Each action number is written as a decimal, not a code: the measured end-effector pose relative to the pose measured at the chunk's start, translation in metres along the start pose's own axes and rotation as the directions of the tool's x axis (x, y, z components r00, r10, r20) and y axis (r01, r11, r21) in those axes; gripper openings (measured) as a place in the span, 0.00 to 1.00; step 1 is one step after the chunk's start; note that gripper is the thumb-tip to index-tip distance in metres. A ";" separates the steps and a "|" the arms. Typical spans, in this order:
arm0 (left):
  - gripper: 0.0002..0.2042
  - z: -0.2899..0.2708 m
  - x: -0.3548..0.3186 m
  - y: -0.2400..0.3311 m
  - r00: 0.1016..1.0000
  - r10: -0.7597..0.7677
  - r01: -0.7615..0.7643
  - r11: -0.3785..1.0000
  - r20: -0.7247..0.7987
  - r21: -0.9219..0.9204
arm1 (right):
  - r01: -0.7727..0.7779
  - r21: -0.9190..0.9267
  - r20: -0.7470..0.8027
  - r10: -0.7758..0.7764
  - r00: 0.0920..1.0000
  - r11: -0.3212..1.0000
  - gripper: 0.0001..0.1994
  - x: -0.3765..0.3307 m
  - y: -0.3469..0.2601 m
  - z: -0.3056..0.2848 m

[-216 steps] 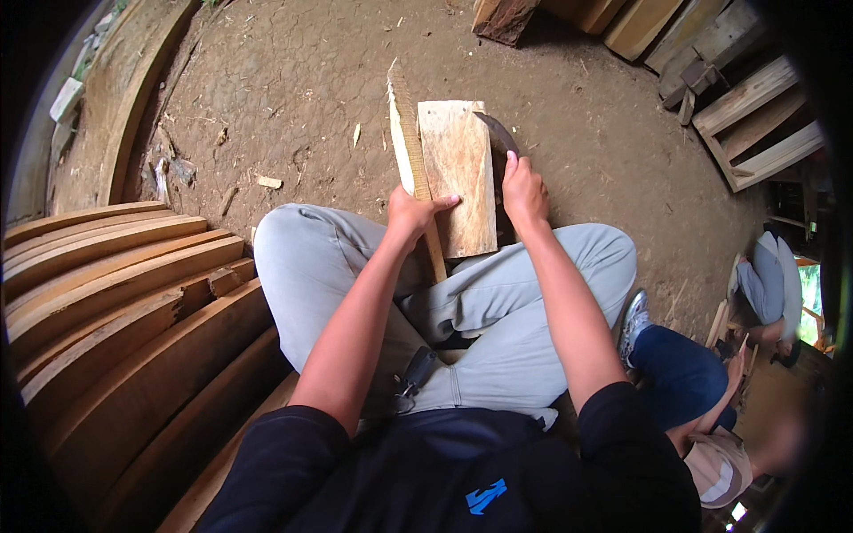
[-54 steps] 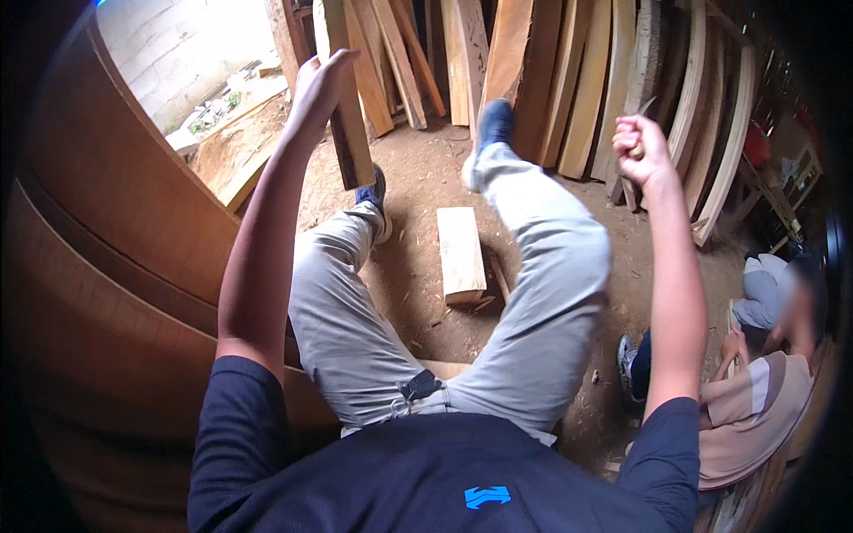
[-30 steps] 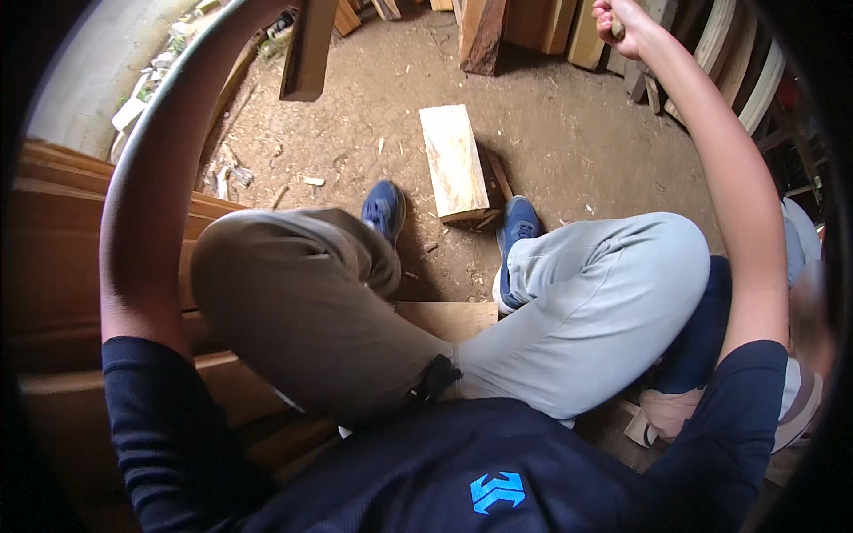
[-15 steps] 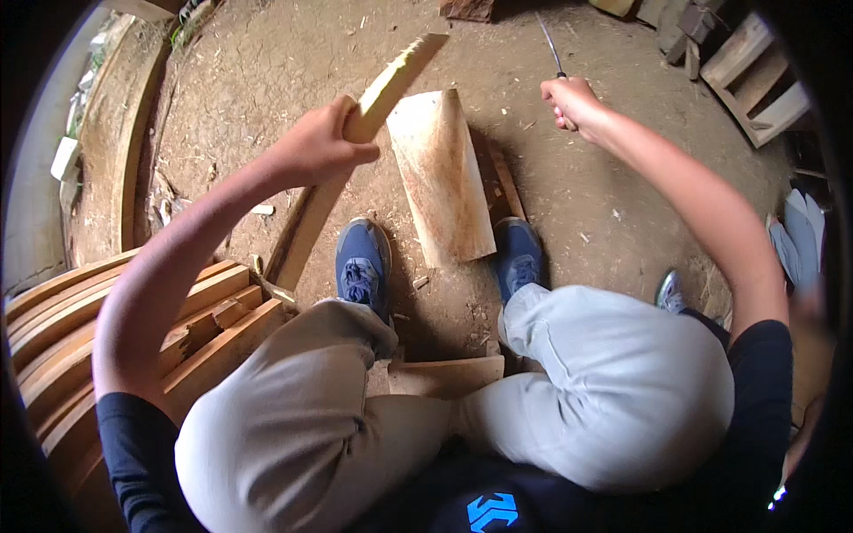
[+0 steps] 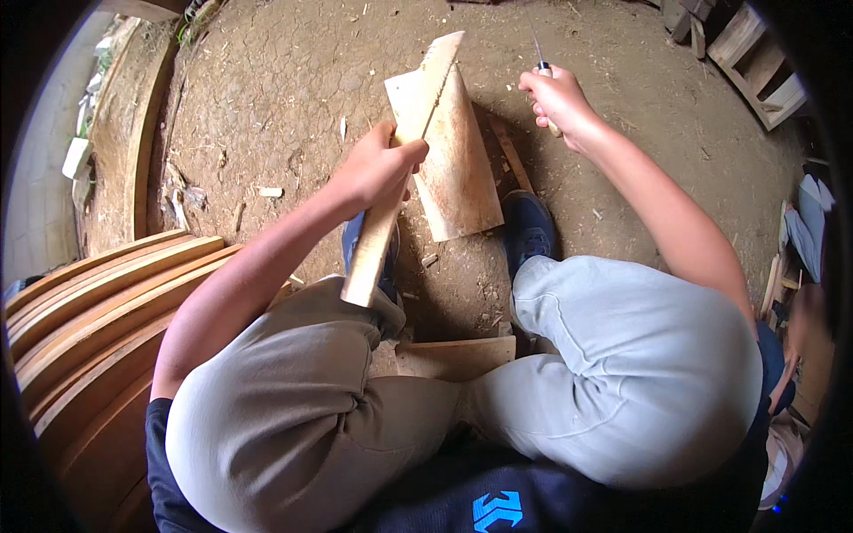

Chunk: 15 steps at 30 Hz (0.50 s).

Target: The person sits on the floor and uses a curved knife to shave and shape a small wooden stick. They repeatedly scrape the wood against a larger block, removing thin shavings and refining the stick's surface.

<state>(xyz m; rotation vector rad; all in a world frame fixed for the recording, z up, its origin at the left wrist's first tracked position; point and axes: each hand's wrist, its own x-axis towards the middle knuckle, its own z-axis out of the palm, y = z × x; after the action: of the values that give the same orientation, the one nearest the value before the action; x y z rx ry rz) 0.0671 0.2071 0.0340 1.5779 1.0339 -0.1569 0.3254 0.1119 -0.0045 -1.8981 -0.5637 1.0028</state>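
Observation:
My left hand (image 5: 380, 169) is wrapped round the middle of a long, narrow wooden slat (image 5: 369, 258). The slat slants up and away, its rough, notched upper end over a pale wooden block (image 5: 469, 178) that stands on the ground between my feet. Whether the slat touches the block I cannot tell. Out to the right of the block, my right hand (image 5: 564, 102) grips a thin-bladed knife (image 5: 544, 69) by its light handle. Its narrow blade points away from me, apart from the slat, and its far part is faint.
Several curved wooden pieces (image 5: 98, 324) are stacked at my left. A small board (image 5: 453, 358) lies between my knees. Wood chips are scattered over the dirt floor (image 5: 267, 98). A wooden frame (image 5: 755, 67) stands far right, and part of another person (image 5: 804, 329) shows at the right edge.
My left hand has brought the slat rightward and nearer, so its upper end now overlaps the block. My right hand has shifted slightly nearer and left with the knife.

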 end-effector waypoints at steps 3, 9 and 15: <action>0.23 0.011 0.011 -0.026 0.992 0.077 -0.077 0.997 -0.095 0.013 | 0.185 -0.341 0.091 -0.163 0.982 0.922 0.12 -0.003 -0.012 -0.020; 0.25 0.028 -0.017 -0.040 0.993 0.067 -0.073 0.996 -0.102 -0.054 | 0.430 -0.739 0.385 -0.199 0.901 0.518 0.19 -0.008 -0.038 -0.047; 0.25 0.052 -0.024 -0.061 0.999 0.006 -0.001 0.996 0.051 -0.092 | 0.531 -0.727 0.468 -0.252 0.847 0.435 0.18 0.002 -0.039 -0.043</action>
<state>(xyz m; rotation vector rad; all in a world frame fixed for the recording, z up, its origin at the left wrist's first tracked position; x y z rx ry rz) 0.0338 0.1461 -0.0116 1.4849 0.9851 -0.1449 0.3619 0.1114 0.0408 -2.2258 -1.8915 0.7132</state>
